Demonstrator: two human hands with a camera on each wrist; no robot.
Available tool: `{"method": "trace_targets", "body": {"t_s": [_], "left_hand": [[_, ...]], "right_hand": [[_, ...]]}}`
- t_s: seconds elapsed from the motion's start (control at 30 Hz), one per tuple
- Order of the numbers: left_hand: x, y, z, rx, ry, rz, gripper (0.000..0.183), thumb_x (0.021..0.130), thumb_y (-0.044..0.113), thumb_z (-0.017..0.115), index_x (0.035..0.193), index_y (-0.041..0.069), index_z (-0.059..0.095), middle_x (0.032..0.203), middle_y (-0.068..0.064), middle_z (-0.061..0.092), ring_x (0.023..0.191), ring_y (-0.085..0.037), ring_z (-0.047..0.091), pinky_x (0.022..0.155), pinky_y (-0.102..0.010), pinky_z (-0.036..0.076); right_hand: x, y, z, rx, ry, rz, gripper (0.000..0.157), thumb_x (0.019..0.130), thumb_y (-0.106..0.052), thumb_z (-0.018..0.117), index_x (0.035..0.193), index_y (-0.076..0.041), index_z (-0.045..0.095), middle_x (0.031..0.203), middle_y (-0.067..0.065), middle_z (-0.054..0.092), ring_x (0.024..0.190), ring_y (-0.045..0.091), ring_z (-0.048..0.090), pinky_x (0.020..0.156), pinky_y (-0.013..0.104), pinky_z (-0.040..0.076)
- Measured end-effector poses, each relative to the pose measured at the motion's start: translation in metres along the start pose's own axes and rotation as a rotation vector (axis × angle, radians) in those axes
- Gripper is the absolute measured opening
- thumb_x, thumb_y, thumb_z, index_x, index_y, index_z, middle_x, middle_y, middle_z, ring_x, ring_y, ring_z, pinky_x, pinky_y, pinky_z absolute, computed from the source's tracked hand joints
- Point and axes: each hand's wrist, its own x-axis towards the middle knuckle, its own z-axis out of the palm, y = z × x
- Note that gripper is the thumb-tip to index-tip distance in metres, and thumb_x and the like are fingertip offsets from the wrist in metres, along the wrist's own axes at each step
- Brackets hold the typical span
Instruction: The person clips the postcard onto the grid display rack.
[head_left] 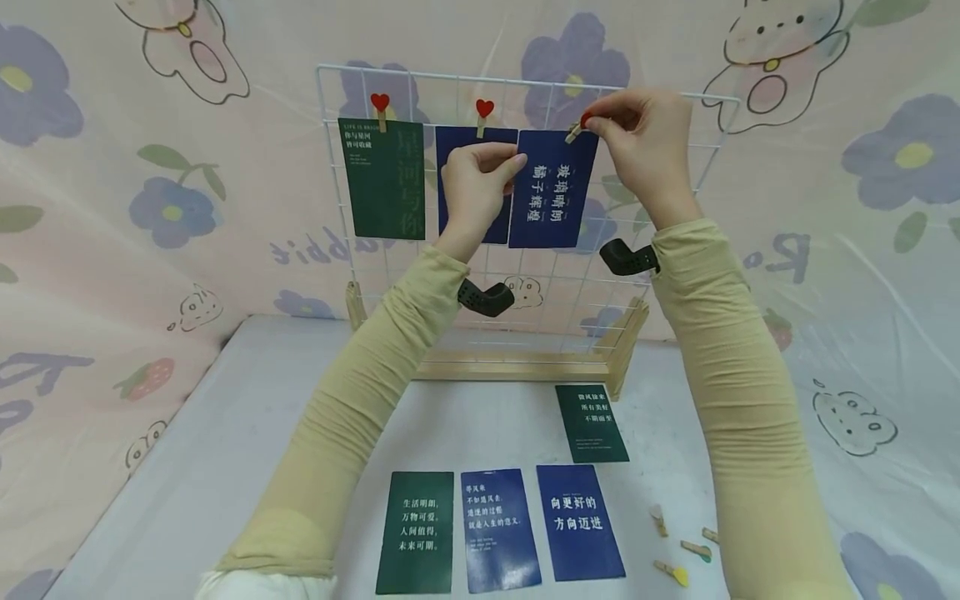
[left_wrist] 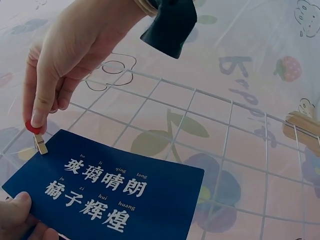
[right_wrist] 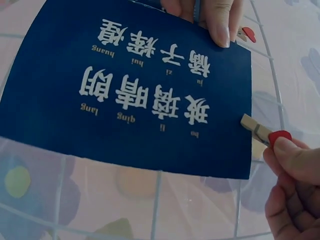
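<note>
A blue card (head_left: pixel 553 192) with white writing stands upright against the white wire grid (head_left: pixel 480 271). My left hand (head_left: pixel 478 190) pinches its left edge between thumb and fingers. At the card's top edge, my right hand (head_left: pixel 651 143) pinches a small wooden clothespin (head_left: pixel 573 133) by its red heart end. In the right wrist view the clothespin's tip (right_wrist: pixel 247 120) overlaps the card's edge. Left of this card hang a green card (head_left: pixel 382 183) and another blue card (head_left: pixel 452 162), each under a red-heart clothespin; my left hand partly hides that blue one.
The grid stands in a wooden base (head_left: pixel 517 368) on a white table (head_left: pixel 292 467). Near its right foot lies a green card (head_left: pixel 592 425). Closer are another green card (head_left: pixel 415 533) and two blue cards. Several loose clothespins (head_left: pixel 670 572) lie at the right. A patterned cloth (head_left: pixel 247 175) hangs behind.
</note>
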Motion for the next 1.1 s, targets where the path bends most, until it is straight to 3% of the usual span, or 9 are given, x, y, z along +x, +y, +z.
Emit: {"method": "trace_targets", "body": {"t_s": [0.4,0.6,0.73,0.97,1.1], "left_hand": [[0.001,0.005,0.007,0.047,0.021,0.052,0.017,0.086,0.015,0.073,0.100,0.006,0.075,0.086,-0.003,0.072,0.065,-0.017,0.062,0.060,-0.020,0.052],[0.003,0.005,0.006,0.040,0.007,0.070,0.016,0.086,0.012,0.072,0.100,0.004,0.075,0.085,-0.005,0.072,0.066,-0.018,0.063,0.061,-0.020,0.053],[0.002,0.004,0.004,0.025,-0.008,0.067,0.016,0.087,0.011,0.071,0.100,0.003,0.074,0.083,-0.007,0.071,0.067,-0.017,0.063,0.064,-0.020,0.054],[0.000,-0.001,0.001,0.030,-0.033,0.056,0.016,0.086,0.011,0.072,0.100,0.003,0.074,0.083,-0.007,0.071,0.067,-0.018,0.064,0.064,-0.021,0.055],[-0.002,-0.002,-0.001,0.018,-0.040,0.066,0.016,0.086,0.010,0.072,0.099,0.002,0.073,0.085,-0.008,0.071,0.067,-0.019,0.065,0.064,-0.021,0.055]], "right_hand": [[0.013,-0.012,-0.005,-0.192,-0.117,-0.018,0.017,0.093,-0.011,0.062,0.100,-0.002,0.075,0.097,0.012,0.071,0.070,0.009,0.058,0.063,0.018,0.040],[0.014,-0.017,-0.005,-0.199,-0.133,0.011,0.018,0.094,-0.013,0.062,0.104,-0.004,0.074,0.102,0.010,0.071,0.076,0.006,0.061,0.069,0.016,0.046],[0.009,-0.013,-0.002,-0.109,-0.088,0.036,0.018,0.094,-0.013,0.063,0.106,-0.005,0.074,0.102,0.007,0.071,0.082,0.005,0.063,0.078,0.017,0.050],[-0.014,0.009,0.007,0.070,0.132,-0.080,0.012,0.089,-0.007,0.067,0.095,0.000,0.075,0.092,0.009,0.072,0.075,0.002,0.064,0.074,0.016,0.052],[-0.029,0.024,0.009,0.105,0.145,-0.052,0.011,0.089,-0.005,0.067,0.093,0.002,0.074,0.090,0.012,0.072,0.072,0.003,0.065,0.070,0.015,0.052]]}}
